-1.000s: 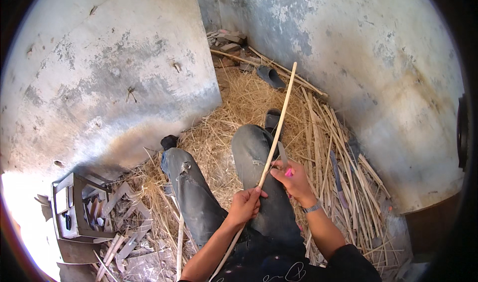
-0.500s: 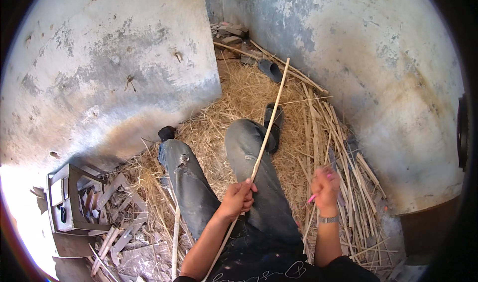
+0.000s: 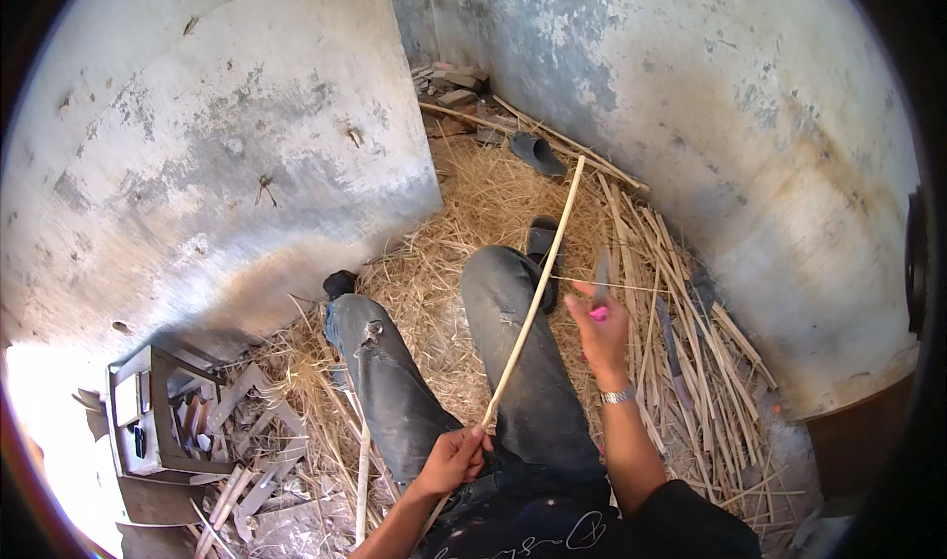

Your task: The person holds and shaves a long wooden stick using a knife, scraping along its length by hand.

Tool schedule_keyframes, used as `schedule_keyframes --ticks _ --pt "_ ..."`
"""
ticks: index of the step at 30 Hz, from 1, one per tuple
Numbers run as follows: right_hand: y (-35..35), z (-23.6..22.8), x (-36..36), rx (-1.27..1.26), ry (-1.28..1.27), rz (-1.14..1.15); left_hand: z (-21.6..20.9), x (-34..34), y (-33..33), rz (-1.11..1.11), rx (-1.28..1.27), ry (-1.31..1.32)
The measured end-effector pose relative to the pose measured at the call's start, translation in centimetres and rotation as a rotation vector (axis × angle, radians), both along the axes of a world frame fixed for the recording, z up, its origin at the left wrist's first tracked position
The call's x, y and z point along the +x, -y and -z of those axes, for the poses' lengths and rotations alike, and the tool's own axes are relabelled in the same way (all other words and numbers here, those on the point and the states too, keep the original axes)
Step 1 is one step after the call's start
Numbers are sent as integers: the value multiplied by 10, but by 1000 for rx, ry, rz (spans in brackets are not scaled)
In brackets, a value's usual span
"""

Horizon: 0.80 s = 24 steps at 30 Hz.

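My left hand is closed round the lower part of a long pale wooden strip. The strip slants up and away over my right thigh, its far end high above the straw. My right hand, to the right of the strip, grips a knife by its pink handle. The grey blade points away from me and is somewhat blurred. A thin sliver runs sideways from near the strip, past the blade; whether it is still attached I cannot tell.
Many long split strips lie in a heap along the right wall. Straw-like shavings cover the floor, with a dark slipper on them. An overturned wooden frame and scrap wood lie at the left. Bricks fill the far corner.
My right hand has moved up and away from me, close to the strip, and the knife blade now shows. My left hand has dropped slightly nearer to me with the strip.
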State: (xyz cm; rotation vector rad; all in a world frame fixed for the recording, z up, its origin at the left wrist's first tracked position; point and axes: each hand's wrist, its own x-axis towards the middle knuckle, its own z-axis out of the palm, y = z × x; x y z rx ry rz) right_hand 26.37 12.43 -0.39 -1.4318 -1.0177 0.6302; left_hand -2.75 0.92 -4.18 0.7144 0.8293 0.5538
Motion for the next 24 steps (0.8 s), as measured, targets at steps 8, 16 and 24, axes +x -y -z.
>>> schedule_keyframes --ticks 8,16,24 --pt "-42 8 -5 181 96 73 5 -9 14 -8 148 -178" --pt "-30 3 17 198 301 362 3 -17 13 91 28 -78" --pt "-2 -30 7 -10 113 -379 -6 -16 6 -53 97 -171"
